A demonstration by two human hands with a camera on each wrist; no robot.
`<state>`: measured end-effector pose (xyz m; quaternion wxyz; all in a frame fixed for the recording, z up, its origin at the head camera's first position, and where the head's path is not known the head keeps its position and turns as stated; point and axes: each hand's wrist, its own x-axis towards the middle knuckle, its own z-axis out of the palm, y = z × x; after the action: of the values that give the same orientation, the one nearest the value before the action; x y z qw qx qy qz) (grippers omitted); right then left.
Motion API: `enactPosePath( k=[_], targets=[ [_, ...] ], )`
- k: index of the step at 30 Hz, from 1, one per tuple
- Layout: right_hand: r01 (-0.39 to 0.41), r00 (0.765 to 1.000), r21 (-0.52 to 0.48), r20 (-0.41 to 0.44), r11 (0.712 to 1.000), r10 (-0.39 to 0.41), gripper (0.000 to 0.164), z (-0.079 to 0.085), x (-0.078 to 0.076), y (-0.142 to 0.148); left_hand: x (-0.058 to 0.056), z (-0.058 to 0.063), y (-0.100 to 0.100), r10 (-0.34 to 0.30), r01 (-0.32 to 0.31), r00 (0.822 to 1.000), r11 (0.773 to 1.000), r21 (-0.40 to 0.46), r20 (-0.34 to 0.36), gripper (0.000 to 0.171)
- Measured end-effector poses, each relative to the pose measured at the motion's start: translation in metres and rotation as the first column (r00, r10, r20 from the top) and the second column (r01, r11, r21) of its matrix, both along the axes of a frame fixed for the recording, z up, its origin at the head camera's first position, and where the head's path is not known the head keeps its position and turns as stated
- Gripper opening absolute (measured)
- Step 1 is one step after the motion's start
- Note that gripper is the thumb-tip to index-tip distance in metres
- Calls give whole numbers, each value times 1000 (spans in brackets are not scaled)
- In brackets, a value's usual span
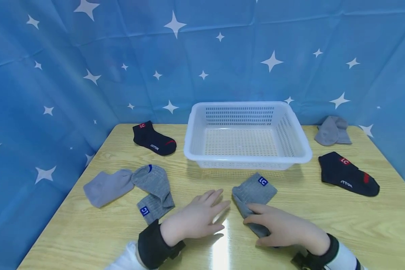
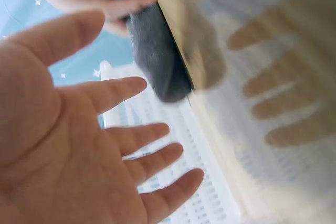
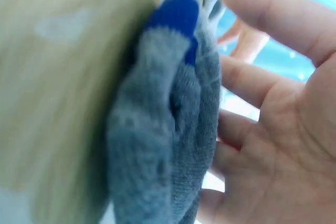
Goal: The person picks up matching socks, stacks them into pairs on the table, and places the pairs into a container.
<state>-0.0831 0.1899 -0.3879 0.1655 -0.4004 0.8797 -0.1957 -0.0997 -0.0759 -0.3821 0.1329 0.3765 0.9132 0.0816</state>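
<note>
A grey sock with a blue LC label (image 1: pixel 254 189) lies on the table in front of the basket. My right hand (image 1: pixel 285 227) rests over its near end, fingers extended and touching the fabric. In the right wrist view, the folded sock (image 3: pixel 142 108) with its blue toe patch lies along the fingertips of my right hand (image 3: pixel 283 124). Just left of that sock, my left hand (image 1: pixel 197 217) hovers with its fingers spread and holds nothing. The left wrist view shows its palm (image 2: pixel 73 145) apart from the sock (image 2: pixel 155 45).
A white plastic basket (image 1: pixel 248 161) stands at the back. To the left are a black sock (image 1: pixel 155 140), a plain grey sock (image 1: pixel 109 186) and a bent grey LC sock (image 1: pixel 156 187). On the right lie another black sock (image 1: pixel 347 176) and a folded grey one (image 1: pixel 332 131).
</note>
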Motion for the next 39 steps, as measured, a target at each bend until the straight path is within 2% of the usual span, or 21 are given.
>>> enactPosePath(
  k=[3, 9, 14, 16, 19, 21, 22, 26, 28, 32, 36, 39],
  targets=[
    [-38, 999, -10, -33, 999, 38, 46, 0, 1, -9, 3, -2, 3, -63, 63, 998, 998, -30, 9, 69],
    [-35, 998, -3, 45, 999, 36, 46, 2, 1, -13, 4, -1, 10, -117, 116, 993, 993, -36, -11, 68],
    [-62, 992, -29, 105, 998, 65, 40, 3, -4, -8, 3, 1, 16, -97, 98, 995, 992, -74, 19, 67],
    [-59, 993, -34, 100, 998, 62, 43, 4, -8, -2, 3, 1, 18, -82, 83, 996, 993, -79, 18, 65],
    [10, 996, -23, 89, 1000, -8, 56, 5, -14, 5, 2, 0, 19, -84, 83, 996, 993, -80, -8, 62],
    [77, 994, -5, 77, 997, -77, 56, 5, -16, 8, 2, 0, 20, -87, 84, 996, 993, -82, -28, 60],
    [104, 991, 2, 80, 995, -104, 54, 5, -18, 9, 2, 0, 20, -88, 85, 995, 993, -85, -35, 60],
    [197, 970, 32, 141, 980, -200, 22, 4, -21, 11, 0, 0, 20, -79, 73, 995, 992, -104, -53, 57],
    [214, 963, 27, 163, 976, -216, 17, 3, -22, 13, 0, 0, 19, -66, 60, 996, 992, -111, -55, 54],
    [242, 949, 2, 206, 970, -238, 24, 0, -24, 16, -1, 2, 17, -48, 41, 996, 994, -98, -71, 41],
    [256, 940, -21, 237, 966, -244, 25, -4, -28, 20, -2, 2, 16, -91, 81, 989, 993, -81, -120, 29],
    [260, 943, -47, 228, 965, -243, 22, -5, -31, 23, -4, 1, 17, -141, 131, 979, 989, -73, -151, 27]
  ],
)
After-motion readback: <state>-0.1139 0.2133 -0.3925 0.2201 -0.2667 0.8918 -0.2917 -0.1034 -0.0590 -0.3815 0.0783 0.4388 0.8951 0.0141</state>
